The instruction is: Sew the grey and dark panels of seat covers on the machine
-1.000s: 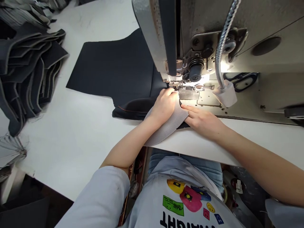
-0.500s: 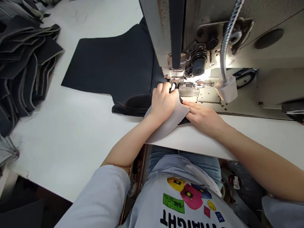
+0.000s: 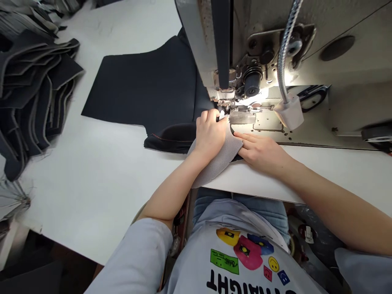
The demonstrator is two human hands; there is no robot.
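A large black panel [image 3: 147, 85] with an orange-stitched seam lies partly under the sewing machine head [image 3: 225, 96]. Over its near end rests a grey mesh-backed piece [image 3: 214, 165]. My left hand [image 3: 210, 132] is closed on the grey piece close to the needle area, and a small white-tipped tool [image 3: 221, 115] pokes out between its thumb and fingers. Flat beside the metal guide plate [image 3: 242, 117], my right hand [image 3: 260, 152] has its fingers stretched out, their tips on the right edge of the grey piece and the black material under it.
Stacks of dark cut pieces [image 3: 33, 94] lie on the white table [image 3: 92, 179] at the left. A flexible lamp [image 3: 289, 111] hangs over the machine bed, right of the needle. Thin wires stick out at the table's left edge.
The whole view has shifted slightly. Both hands keep nearly the same place at the machine, and the grey piece lies a little differently under my left hand.
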